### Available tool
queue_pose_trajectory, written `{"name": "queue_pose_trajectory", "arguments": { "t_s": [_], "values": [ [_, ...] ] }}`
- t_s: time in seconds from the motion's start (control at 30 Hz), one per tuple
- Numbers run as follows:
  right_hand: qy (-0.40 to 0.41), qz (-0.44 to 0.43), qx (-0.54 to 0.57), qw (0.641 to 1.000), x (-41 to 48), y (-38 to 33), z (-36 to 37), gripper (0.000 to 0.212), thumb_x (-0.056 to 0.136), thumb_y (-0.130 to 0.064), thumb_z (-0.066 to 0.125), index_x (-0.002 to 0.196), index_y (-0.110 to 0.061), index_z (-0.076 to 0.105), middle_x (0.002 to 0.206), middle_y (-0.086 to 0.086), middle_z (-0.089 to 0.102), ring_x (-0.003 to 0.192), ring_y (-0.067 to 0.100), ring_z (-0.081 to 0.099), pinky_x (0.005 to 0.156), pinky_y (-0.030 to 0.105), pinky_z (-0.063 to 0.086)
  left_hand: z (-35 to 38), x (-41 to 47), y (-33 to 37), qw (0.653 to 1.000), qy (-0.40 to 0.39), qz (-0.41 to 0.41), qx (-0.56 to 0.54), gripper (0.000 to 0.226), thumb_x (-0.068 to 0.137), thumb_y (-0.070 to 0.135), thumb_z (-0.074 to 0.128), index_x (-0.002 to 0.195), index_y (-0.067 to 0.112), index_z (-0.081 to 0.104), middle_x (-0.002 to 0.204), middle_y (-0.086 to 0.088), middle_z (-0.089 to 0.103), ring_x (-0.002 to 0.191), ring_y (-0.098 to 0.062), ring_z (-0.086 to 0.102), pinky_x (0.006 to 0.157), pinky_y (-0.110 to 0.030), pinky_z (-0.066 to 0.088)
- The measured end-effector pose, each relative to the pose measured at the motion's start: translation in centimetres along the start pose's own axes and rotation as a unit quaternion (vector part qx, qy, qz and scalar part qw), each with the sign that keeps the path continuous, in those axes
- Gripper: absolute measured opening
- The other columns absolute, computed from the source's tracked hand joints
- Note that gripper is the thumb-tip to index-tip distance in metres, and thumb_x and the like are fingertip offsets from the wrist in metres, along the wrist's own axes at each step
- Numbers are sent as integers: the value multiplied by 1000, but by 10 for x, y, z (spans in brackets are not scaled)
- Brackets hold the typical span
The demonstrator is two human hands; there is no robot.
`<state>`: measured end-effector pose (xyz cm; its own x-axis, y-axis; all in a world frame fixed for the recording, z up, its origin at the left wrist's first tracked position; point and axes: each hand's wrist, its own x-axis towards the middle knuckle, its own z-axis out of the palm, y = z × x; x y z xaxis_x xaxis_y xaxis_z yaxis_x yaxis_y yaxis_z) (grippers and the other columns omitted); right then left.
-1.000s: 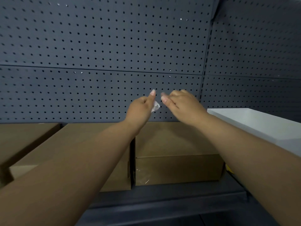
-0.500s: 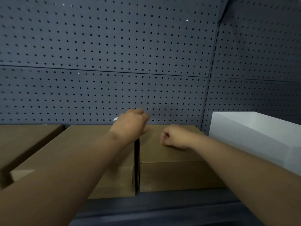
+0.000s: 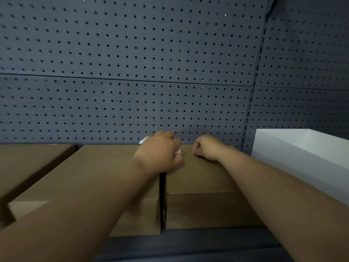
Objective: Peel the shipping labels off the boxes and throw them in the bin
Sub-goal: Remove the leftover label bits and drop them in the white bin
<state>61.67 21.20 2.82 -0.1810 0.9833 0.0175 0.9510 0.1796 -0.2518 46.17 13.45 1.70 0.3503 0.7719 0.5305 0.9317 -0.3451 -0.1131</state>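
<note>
Two brown cardboard boxes stand side by side on a dark shelf, the left box (image 3: pixel 105 167) and the right box (image 3: pixel 204 178), with a narrow gap between them. My left hand (image 3: pixel 160 152) is curled over the far end of that gap and grips a crumpled white label (image 3: pixel 177 151); white bits of it show at the fingers and behind the knuckles. My right hand (image 3: pixel 206 147) is a closed fist resting on top of the right box, a little to the right of the left hand. Nothing shows in it.
A third brown box (image 3: pixel 28 163) lies at the far left. A white box (image 3: pixel 302 156) stands at the right, next to my right forearm. Dark perforated panels (image 3: pixel 132 72) close off the back of the shelf. No bin is in view.
Both hands came down from in front of the back panel, where their fingertips met at the white label, to the box tops. The left hand has closed round the label; the right has curled into a fist.
</note>
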Motion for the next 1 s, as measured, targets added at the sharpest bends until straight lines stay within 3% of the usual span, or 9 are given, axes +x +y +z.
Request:
{"name": "queue_pose_trajectory", "arguments": {
  "t_s": [0.23, 0.43, 0.53, 0.63, 0.73, 0.83, 1.0],
  "values": [
    [-33, 3, -5, 999, 2, -5, -4, 31, 94, -26, 57, 117, -7, 66, 126, 9, 62, 117, 25, 59, 104, 36, 46, 4, 2, -4, 1000, 0, -8, 6, 27, 94, 32, 40, 103, 15, 59, 100, -3, 53, 98, -22, 50, 81, -28, 38],
    [-16, 13, -44, 999, 7, -7, -2, 27, 93, -17, 55, 115, -5, 65, 123, 8, 64, 105, 22, 63, 87, 29, 49, 2, 4, -6, 1000, 10, -9, 13, 26, 95, 31, 40, 103, 15, 59, 100, -2, 53, 99, -20, 50, 76, -25, 33],
    [-37, 10, -50, 998, 8, -6, -2, 32, 94, -23, 56, 119, -5, 63, 126, 8, 61, 116, 25, 59, 98, 32, 47, 2, 3, -6, 1000, 19, -10, 17, 26, 94, 31, 40, 102, 15, 59, 99, -2, 52, 97, -20, 50, 74, -24, 32],
    [-15, 10, -71, 997, 12, -6, -1, 19, 92, -19, 57, 103, -4, 65, 125, 8, 64, 99, 20, 62, 86, 28, 49, 1, 1, -6, 1000, 25, -4, 18, 25, 94, 31, 40, 101, 15, 59, 97, -2, 52, 96, -20, 50, 75, -24, 33],
    [-31, 10, -61, 998, 12, -7, 0, 27, 94, -24, 56, 112, -5, 64, 127, 8, 61, 110, 23, 60, 100, 32, 47, 0, 1, -6, 1000, 25, -5, 18, 26, 94, 31, 40, 101, 15, 58, 94, -1, 50, 95, -19, 50, 76, -24, 33],
    [13, -6, -77, 997, 9, -3, 3, 13, 93, -21, 57, 94, -10, 63, 118, 9, 67, 90, 20, 58, 87, 31, 48, -1, 0, -7, 1000, 26, -5, 16, 26, 95, 32, 40, 102, 16, 58, 91, 1, 44, 96, -18, 50, 79, -25, 32],
    [11, -6, -89, 996, 8, -4, 6, 13, 93, -23, 58, 91, -11, 62, 103, 8, 66, 87, 21, 55, 80, 31, 45, -1, -1, -4, 1000, 21, -7, 21, 26, 95, 33, 40, 104, 16, 58, 101, -2, 54, 99, -19, 50, 84, -26, 35]
  ]
}}
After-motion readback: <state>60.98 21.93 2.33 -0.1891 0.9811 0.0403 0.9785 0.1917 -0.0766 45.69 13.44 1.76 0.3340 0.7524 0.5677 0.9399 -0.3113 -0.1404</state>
